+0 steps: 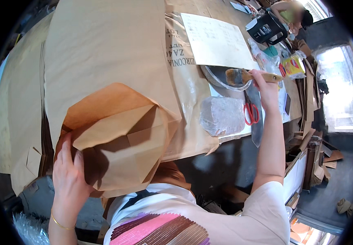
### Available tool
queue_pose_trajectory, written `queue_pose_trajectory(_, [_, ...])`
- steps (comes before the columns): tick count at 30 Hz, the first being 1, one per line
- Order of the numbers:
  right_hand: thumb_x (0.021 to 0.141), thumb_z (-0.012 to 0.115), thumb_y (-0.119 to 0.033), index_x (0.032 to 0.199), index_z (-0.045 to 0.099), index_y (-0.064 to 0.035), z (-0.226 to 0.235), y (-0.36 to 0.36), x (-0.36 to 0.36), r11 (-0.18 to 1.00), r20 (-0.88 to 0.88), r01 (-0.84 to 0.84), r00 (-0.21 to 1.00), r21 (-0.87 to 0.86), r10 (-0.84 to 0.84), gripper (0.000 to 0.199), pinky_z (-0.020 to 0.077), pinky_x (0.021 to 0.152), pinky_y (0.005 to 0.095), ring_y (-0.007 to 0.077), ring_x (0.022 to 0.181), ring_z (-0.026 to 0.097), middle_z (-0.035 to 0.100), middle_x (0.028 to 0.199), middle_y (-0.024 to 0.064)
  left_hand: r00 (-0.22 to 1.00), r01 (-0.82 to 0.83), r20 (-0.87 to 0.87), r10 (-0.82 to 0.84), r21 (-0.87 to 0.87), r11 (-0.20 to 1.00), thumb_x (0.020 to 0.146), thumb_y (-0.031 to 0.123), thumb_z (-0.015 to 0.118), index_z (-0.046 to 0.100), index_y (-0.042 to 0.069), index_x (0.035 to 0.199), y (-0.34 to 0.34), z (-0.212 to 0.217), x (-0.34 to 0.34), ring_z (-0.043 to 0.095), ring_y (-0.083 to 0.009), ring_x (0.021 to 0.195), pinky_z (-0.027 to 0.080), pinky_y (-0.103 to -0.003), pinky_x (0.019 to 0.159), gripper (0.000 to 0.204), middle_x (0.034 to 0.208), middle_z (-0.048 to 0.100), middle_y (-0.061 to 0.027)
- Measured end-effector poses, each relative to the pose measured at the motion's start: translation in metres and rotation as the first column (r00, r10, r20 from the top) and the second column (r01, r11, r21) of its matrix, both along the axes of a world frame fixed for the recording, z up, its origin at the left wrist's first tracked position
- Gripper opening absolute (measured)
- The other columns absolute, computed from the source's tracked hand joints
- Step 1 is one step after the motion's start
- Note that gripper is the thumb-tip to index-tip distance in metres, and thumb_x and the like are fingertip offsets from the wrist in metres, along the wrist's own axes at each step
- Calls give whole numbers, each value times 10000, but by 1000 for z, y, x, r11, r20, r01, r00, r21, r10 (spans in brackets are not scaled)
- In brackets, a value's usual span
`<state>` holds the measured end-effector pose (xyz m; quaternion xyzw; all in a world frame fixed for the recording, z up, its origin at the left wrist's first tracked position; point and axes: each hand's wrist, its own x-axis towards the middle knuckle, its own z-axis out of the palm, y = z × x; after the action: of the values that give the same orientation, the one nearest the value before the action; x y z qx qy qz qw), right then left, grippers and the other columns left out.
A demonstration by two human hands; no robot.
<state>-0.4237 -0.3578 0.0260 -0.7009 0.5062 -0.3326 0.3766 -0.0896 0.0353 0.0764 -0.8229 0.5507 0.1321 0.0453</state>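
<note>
Close to my body, my left hand (70, 173) grips the near left edge of a brown paper bag (143, 136), whose folded end is spread open toward me. Its thumb is at the inner flap and its fingers are partly hidden by the paper. My right hand (264, 87) is closed round the wooden handle of a wide paintbrush (237, 76). The bristles point left, over a round bowl (212, 77) with a whitish, crusted rim. A white written sheet (221, 41) covers the bowl's far side, and what the bowl holds is hard to make out.
A plastic-wrapped block (222, 115) and red-handled scissors (251, 113) lie near the bowl. Stacked brown paper (103, 45) covers the table's left. A black jug (267, 28) and a yellow packet (294, 66) stand farther right. Another person (292, 14) is at the far right.
</note>
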Motion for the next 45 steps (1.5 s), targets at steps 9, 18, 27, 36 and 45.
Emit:
queue_pose_trajectory(9, [816,732,-173,1015,736,-66,51,-22,-28,855,-266,-474,814,209,516,226,464,766,274,127,853,600,693,926,14,999,-8,-45,4,-88,996,430,7,866,394,26,1394,-8,0,-3,332,-423,1351,361,-447,1076,1074,1512,233,-244])
queue_pose_trajectory(18, [900,579,-183,887,638,0,18,-7,-17,937,773,-111,601,332,-202,193,276,466,229,67,454,320,382,529,-34,961,4,-271,-55,-186,982,472,160,909,338,33,1411,-11,-2,23,371,-433,1305,371,-443,1065,1106,1441,305,-272])
queue_pose_trajectory(27, [891,603,-44,833,620,-15,23,275,206,844,417,-517,804,140,423,66,442,593,244,92,646,544,613,761,24,819,-2,-523,-234,-412,911,536,165,896,139,102,1496,9,-36,47,410,-432,1240,387,-450,1048,1224,1332,398,-254])
queue_pose_trajectory(36, [874,634,-70,803,631,-4,-12,290,233,665,351,-612,791,428,502,97,472,638,253,87,692,568,616,728,9,812,-79,-562,-157,-372,925,542,150,886,170,128,1487,8,-49,42,471,-441,1184,457,-448,980,1186,1329,413,-250])
queue_pose_trajectory(45, [829,641,-15,800,641,-7,6,232,165,829,-181,-508,861,-232,476,30,478,596,263,85,634,582,607,640,43,860,-69,-495,-126,-357,931,571,179,864,231,100,1454,6,-48,39,489,-439,1177,453,-448,989,1089,1340,417,-240])
